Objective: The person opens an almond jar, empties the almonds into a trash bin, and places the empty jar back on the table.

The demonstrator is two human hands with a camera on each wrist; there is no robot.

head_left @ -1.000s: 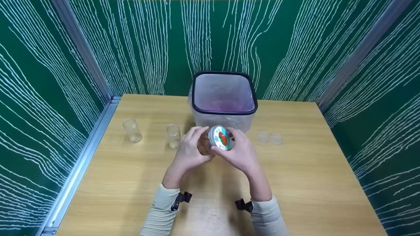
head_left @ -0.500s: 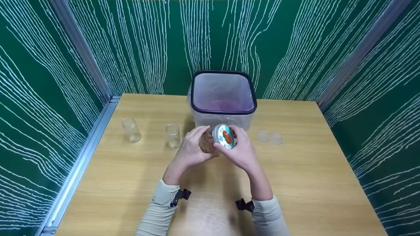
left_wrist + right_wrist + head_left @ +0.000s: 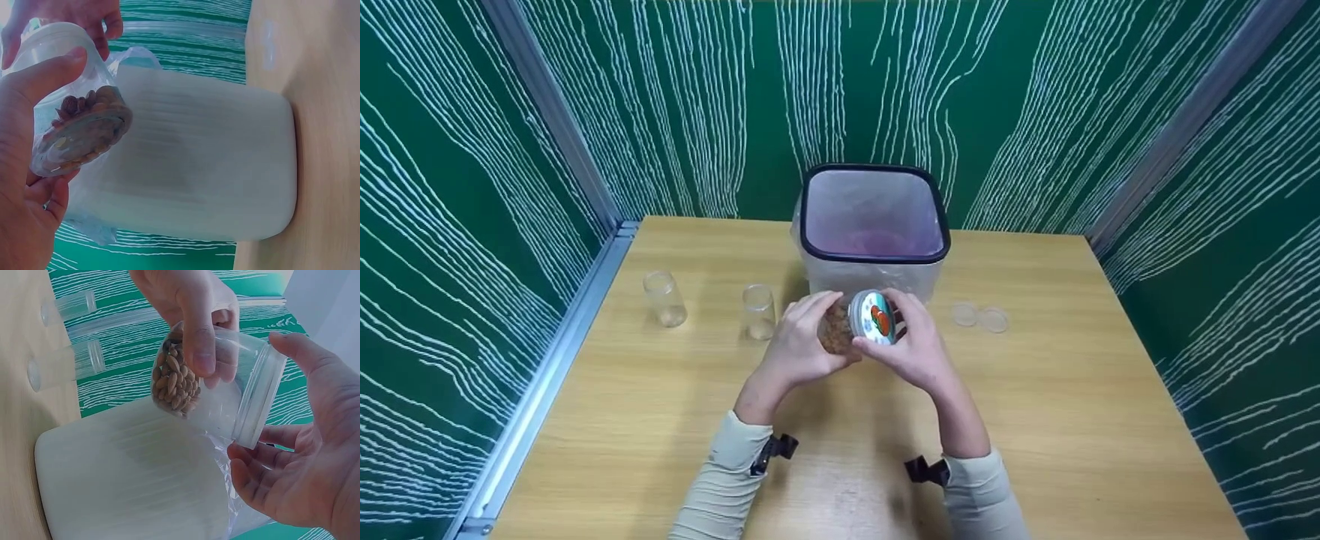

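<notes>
A clear plastic jar (image 3: 219, 377) part-filled with almonds (image 3: 175, 382) is tilted above the table, between my hands. My left hand (image 3: 802, 341) grips the jar's body, thumb on one side and fingers on the other. My right hand (image 3: 911, 345) holds the round lid (image 3: 873, 318) by its rim; the lid has a white and teal label with an orange picture. In the right wrist view the lid sits on the jar's mouth, thumb at one edge and fingertips at the opposite edge.
Behind the hands stands a pale bin (image 3: 874, 277) with a black rim and a plastic liner. To its left are two clear empty jars (image 3: 664, 300), upright and apart. Two small clear discs (image 3: 994, 320) lie side by side on the table (image 3: 1072, 420) at right.
Both hands have shifted slightly right with the jar. The lid's label has turned a little and faces more to the right than a second ago.
</notes>
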